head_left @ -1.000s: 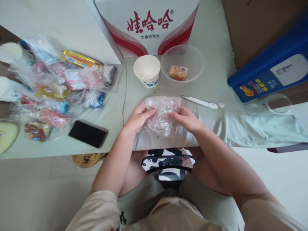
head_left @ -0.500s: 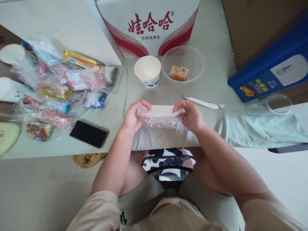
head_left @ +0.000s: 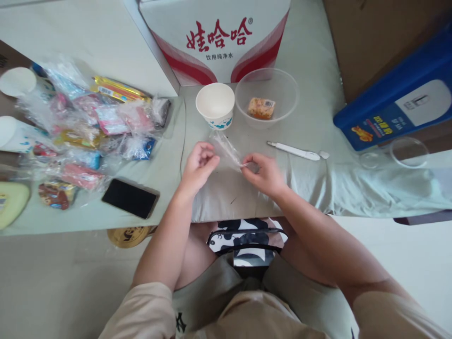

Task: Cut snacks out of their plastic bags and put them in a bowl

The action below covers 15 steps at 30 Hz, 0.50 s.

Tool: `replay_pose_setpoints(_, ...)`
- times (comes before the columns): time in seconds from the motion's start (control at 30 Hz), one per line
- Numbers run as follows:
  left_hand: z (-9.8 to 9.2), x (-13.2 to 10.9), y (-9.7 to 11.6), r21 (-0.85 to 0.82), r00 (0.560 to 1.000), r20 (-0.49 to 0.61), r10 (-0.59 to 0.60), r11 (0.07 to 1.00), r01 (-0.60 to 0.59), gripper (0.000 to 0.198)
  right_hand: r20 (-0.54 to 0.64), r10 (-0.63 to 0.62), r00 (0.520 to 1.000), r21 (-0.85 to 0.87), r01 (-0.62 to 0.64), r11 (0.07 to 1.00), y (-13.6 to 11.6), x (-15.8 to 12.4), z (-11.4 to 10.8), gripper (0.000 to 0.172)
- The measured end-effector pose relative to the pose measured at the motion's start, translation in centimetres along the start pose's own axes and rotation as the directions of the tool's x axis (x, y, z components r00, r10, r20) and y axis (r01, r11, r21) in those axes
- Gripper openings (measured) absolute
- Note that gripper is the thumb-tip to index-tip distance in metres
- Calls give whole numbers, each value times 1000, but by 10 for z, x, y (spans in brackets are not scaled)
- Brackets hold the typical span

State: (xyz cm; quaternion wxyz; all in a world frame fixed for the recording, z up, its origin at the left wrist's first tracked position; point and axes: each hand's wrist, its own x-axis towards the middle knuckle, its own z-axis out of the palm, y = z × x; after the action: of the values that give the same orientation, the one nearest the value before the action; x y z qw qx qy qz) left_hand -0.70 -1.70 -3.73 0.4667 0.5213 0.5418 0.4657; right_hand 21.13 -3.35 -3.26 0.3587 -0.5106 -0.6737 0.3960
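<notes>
My right hand (head_left: 263, 174) pinches one end of a clear, crinkled plastic wrapper (head_left: 226, 147) between thumb and fingers. The wrapper stretches up and to the left, towards the foot of a white paper cup (head_left: 216, 106) with blue print. On the other side, my left hand (head_left: 201, 165) is off the wrapper, fingers loosely curled and apart, with nothing visible in it. Beside the cup stands a clear plastic bowl (head_left: 286, 101) with a small wrapped snack (head_left: 261, 108) inside. A white craft knife (head_left: 294, 150) lies on the cloth right of my right hand.
Left is a pile of wrapped snacks (head_left: 102, 113), with a black phone (head_left: 130, 197) in front. A white and red carton (head_left: 219, 42) stands at the back. A blue container (head_left: 395, 89) and a clear plastic cup (head_left: 409, 153) are at right.
The wrapper, earlier stretched between both hands, is now only in my right hand and trails up-left. My left hand has let go. My right hand has moved slightly left and down.
</notes>
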Motion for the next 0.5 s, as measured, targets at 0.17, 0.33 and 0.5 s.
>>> replay_pose_setpoints(0.17,13,-12,5,49,936,349,-49,998,34,52,224,-88,971,238,33,971,-2,1,7,16)
replay_pose_setpoints(0.33,11,-10,7,83,919,384,-95,994,68,47,336,-85,938,421,-69,904,2,6,13,19)
replay_pose_setpoints(0.5,-15,8,10,153,989,-133,61,987,-40,36,303,-59,951,302,-37,953,3,13,26,23)
